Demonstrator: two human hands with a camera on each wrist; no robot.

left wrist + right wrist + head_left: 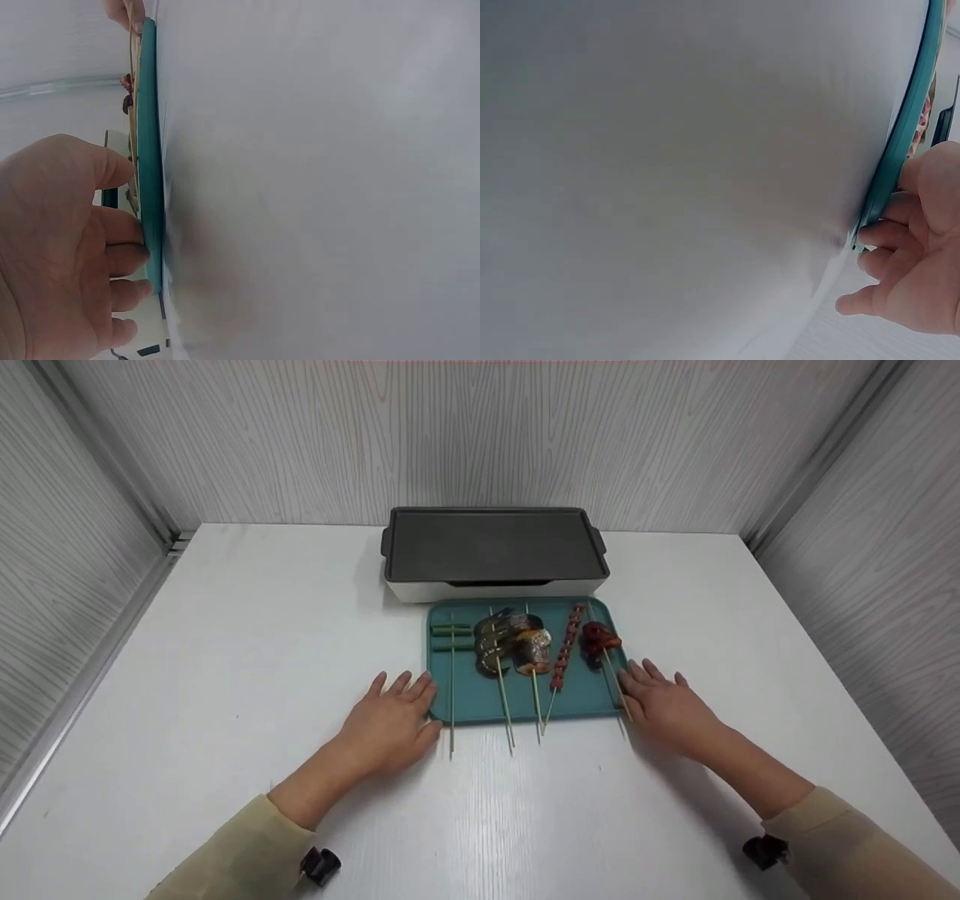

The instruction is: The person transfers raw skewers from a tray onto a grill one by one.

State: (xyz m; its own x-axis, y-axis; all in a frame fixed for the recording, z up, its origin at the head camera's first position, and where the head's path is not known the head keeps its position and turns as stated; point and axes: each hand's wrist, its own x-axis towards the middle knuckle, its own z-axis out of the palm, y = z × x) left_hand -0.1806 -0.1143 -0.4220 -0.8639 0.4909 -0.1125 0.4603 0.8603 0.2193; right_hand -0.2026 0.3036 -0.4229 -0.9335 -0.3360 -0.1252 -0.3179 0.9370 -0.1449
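A teal tray lies on the white table with skewers in a row, their sticks jutting over its near edge. From left to right they carry green stalk pieces, dark glossy curled pieces, brown chunks, small red pieces and a dark red glossy piece. My left hand is at the tray's near left corner, fingers spread. At the right edge is my right hand, its fingers extended. Both wrist views show relaxed fingertips right at the tray's side.
Directly behind the tray stands a tabletop grill with a dark flat plate and a white base. Grey wood-grain panels enclose the table at the back and both sides. A small black device sits at each sleeve cuff.
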